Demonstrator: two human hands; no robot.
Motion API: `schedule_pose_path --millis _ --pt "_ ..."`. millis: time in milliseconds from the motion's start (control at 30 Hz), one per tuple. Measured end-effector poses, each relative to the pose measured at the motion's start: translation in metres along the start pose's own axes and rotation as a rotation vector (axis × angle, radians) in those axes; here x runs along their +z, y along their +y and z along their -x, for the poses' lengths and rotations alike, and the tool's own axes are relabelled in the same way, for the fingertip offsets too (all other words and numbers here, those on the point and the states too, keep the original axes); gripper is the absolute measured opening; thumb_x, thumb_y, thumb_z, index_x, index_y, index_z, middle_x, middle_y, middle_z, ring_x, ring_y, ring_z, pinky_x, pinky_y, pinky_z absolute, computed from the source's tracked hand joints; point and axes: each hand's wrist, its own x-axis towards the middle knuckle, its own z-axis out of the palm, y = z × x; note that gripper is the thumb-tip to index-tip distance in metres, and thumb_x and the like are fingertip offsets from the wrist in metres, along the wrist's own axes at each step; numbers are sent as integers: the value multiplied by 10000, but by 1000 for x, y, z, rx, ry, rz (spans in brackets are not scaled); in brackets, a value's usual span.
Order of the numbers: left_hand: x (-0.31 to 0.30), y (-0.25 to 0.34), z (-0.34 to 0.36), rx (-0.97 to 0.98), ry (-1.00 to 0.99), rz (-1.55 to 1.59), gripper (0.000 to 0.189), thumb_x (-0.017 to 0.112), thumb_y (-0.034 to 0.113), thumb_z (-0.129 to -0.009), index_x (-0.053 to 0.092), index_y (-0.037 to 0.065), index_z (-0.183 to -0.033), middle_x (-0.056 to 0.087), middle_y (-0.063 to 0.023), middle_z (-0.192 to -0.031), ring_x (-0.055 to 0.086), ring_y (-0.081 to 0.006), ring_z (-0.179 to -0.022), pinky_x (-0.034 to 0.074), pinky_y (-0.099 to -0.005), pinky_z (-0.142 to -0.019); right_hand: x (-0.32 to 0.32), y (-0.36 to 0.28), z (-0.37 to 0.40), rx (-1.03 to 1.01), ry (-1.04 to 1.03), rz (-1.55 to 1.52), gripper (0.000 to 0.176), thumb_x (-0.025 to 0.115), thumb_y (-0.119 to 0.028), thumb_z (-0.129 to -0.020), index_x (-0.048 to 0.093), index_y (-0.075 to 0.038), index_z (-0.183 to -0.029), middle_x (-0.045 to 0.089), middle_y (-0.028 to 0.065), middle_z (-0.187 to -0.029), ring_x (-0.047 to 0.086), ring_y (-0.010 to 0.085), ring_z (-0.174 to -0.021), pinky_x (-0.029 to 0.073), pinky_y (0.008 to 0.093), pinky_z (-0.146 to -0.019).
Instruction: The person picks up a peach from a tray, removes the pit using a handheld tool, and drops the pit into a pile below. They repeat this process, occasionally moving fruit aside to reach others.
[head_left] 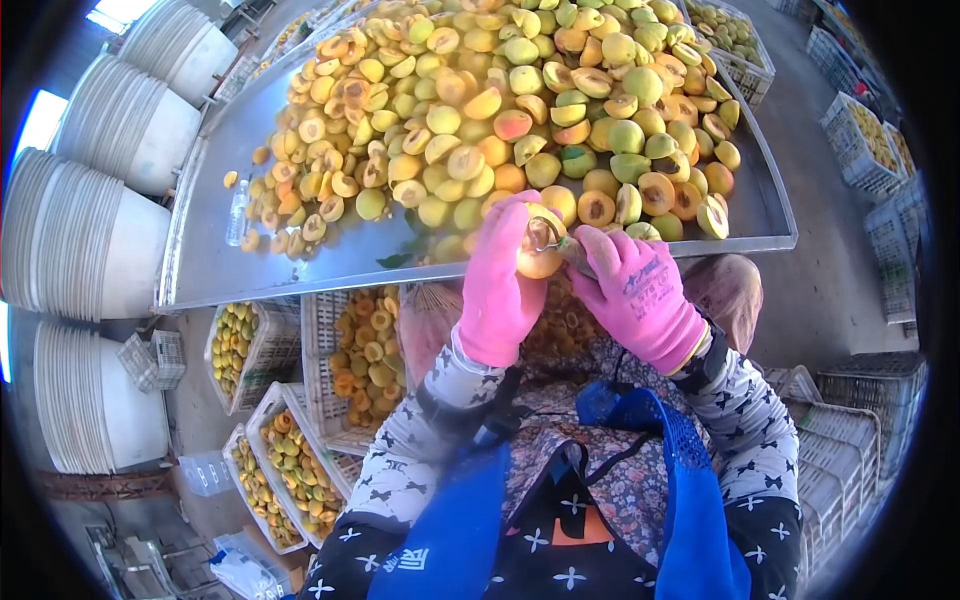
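Observation:
My left hand (500, 290), in a pink glove, is closed around a yellow peach (540, 264) just over the table's near edge. A pink glove also covers my right hand (645, 292), its fingers wrapped round the handle of a pitting tool (551, 240). The tool's curved metal end sits at the cut face of the peach. Behind both hands, a large heap of whole and halved peaches (465, 160) covers much of the metal table (330, 287).
Crates of peaches (325, 350) stand below the table on the left. Tall stacks of white round tubs (80, 235) line the far left. A clear plastic bottle (238, 217) lies on the tabletop. More crates (835, 450) stand at the right.

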Motion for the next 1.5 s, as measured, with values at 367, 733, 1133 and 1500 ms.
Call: schedule_pose_path --millis 367,733,1133,1500 --pt "4 0 3 -614 149 802 252 575 105 -968 557 -5 -1194 625 -162 -1096 667 -238 -930 568 -347 -806 20 -23 15 102 -45 -625 263 672 -105 -852 477 -24 -1008 602 201 -780 616 429 -722 479 489 -602" --pt "21 8 -14 -647 362 756 385 571 379 -999 625 -2 -983 646 -103 -828 643 -188 -700 547 -305 -622 25 -30 11 216 -228 -521 351 628 -181 -839 459 2 -1087 609 231 -843 623 430 -788 496 511 -670" --pt "22 -7 -3 -570 395 669 404 562 412 -997 617 17 -1057 653 -99 -872 648 -185 -751 560 -321 -674 33 -23 5 82 -194 -498 345 664 -162 -855 450 21 -1054 609 235 -755 618 454 -744 466 509 -614" --pt "8 -10 -4 -796 419 904 434 585 441 -982 632 11 -1023 651 -102 -848 644 -186 -721 552 -322 -640 49 -27 12 166 -258 -592 355 645 -131 -851 450 57 -1079 624 256 -776 629 453 -752 477 499 -628"
